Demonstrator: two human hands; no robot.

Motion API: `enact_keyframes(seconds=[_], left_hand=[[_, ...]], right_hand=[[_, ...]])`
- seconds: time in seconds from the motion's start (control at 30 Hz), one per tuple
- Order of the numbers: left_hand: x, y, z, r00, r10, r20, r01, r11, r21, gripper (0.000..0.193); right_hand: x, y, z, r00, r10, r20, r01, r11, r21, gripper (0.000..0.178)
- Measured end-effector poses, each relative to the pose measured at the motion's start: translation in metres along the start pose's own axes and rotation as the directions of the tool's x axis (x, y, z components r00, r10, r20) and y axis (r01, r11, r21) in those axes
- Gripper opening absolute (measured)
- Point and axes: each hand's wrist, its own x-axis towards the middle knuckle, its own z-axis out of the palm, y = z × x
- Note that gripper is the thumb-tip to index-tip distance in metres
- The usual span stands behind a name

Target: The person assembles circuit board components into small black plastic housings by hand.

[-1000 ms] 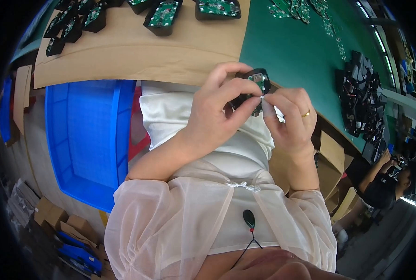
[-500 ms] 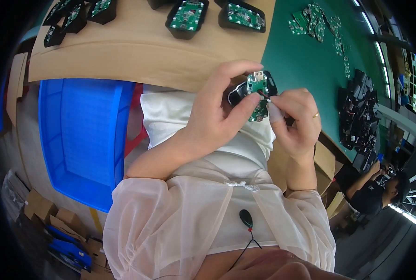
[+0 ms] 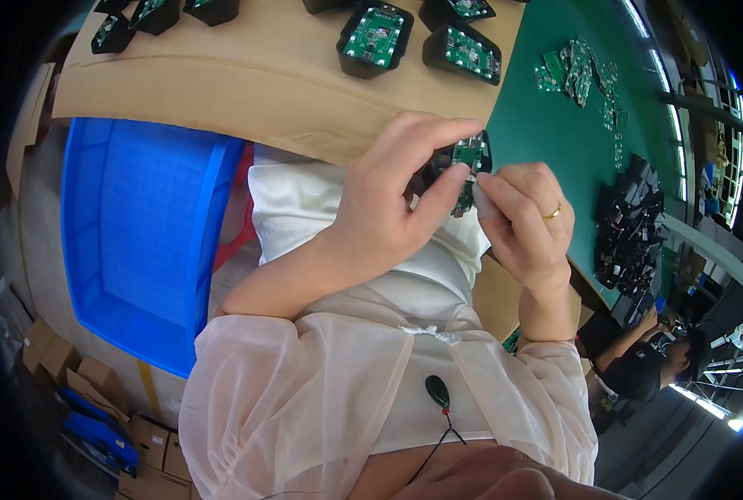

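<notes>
Turned slightly since earlier, the circuit board (image 3: pixel 470 155) is being pinched in the left hand (image 3: pixel 395 177); a small part (image 3: pixel 475 177), pinched by the right hand (image 3: pixel 528 210), is apparently being connected, alignment being required next.

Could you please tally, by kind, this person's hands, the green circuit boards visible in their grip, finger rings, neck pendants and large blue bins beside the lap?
Hands: 2 (left hand, right hand)
Held green circuit board: 1
Gold ring: 1
Dark pendant: 1
Large blue bin: 1
Total: 6
</notes>
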Motion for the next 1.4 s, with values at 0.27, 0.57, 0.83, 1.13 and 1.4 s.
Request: enact_keyframes(seconds=[0.27,0.57,0.83,1.13,1.4], left_hand=[[0.002,0.000,0.004,0.999,0.049,-0.020,-0.048,0.998,0.039,0.031],[0.002,0.003,0.005,0.985,0.163,-0.055,-0.151,0.972,0.179,0.032],[-0.003,0.003,0.009,0.988,0.147,-0.056,-0.143,0.987,0.070,0.029],[-0.007,0.005,0.025,0.942,0.312,-0.120,-0.287,0.939,0.187,0.029],[-0.013,0.005,0.024,0.919,0.375,-0.122,-0.340,0.910,0.237,0.031]], right_hand=[[0.002,-0.004,-0.004,0.997,-0.026,0.067,0.035,0.991,-0.132,0.030],[0.001,0.002,-0.003,0.995,-0.021,0.098,0.036,0.989,-0.146,0.025],[-0.031,-0.024,0.006,0.683,0.670,0.292,-0.558,0.221,0.800,0.055],[-0.027,-0.043,0.019,0.589,0.801,0.111,-0.509,0.261,0.820,0.035],[-0.026,-0.043,0.025,0.639,0.768,-0.026,-0.431,0.386,0.816,0.036]])
